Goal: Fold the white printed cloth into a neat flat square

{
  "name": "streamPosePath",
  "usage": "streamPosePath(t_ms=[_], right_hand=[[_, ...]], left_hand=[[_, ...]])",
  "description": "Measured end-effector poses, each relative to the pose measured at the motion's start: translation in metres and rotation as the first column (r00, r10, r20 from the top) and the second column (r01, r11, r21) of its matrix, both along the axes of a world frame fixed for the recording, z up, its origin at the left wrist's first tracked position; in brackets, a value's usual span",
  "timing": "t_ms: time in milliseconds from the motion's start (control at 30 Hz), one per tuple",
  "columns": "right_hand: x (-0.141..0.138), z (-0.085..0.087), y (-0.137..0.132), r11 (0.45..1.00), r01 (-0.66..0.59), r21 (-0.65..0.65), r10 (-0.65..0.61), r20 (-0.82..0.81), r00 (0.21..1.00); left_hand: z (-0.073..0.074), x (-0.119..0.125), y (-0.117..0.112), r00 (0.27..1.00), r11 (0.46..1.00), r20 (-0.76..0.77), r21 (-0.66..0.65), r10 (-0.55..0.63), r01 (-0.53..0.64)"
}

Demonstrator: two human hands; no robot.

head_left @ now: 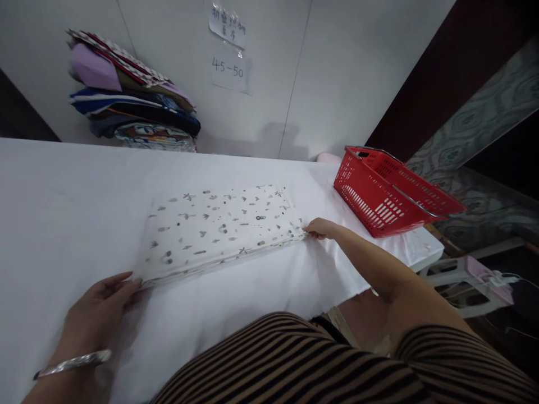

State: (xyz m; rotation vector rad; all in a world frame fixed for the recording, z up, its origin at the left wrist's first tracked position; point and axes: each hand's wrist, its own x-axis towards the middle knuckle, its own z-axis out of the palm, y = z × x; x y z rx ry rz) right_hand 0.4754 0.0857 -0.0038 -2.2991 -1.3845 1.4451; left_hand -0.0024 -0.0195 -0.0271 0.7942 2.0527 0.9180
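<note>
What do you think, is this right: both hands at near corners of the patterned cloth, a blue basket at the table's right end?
Not quite: the head view shows a red basket, not blue, at the right end of the table. The left hand and right hand are at near corners of the patterned cloth.
</note>
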Motion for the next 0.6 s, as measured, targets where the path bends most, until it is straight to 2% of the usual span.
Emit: streamPosePath(t_ms=[233,400,500,567,600], right_hand=[[-0.006,0.004,0.000,1.000,-0.020,0.018,0.019,0.051,0.999],[-0.006,0.013,0.005,0.996,-0.011,0.084,0.006,0.061,0.998],[-0.006,0.018,0.006,0.987,0.037,0.158,-0.014,-0.145,0.989],[-0.005,0.018,0.004,0.985,0.075,0.157,-0.025,-0.299,0.954],[-0.004,0.017,0.003,0.987,0.081,0.138,-0.034,-0.314,0.949]], left_hand=[[-0.003,-0.004,0.000,0.998,0.999,-0.058,-0.020,-0.032,0.031],[0.006,0.003,-0.002,0.999,1.000,-0.035,-0.009,0.003,-0.003],[0.008,0.005,-0.002,1.000,0.999,-0.017,-0.033,0.003,-0.003],[0.004,0.002,-0.001,0.998,0.999,-0.053,-0.047,-0.020,0.018],[0.002,0.001,-0.001,0.996,0.999,-0.086,-0.035,-0.026,0.023]])
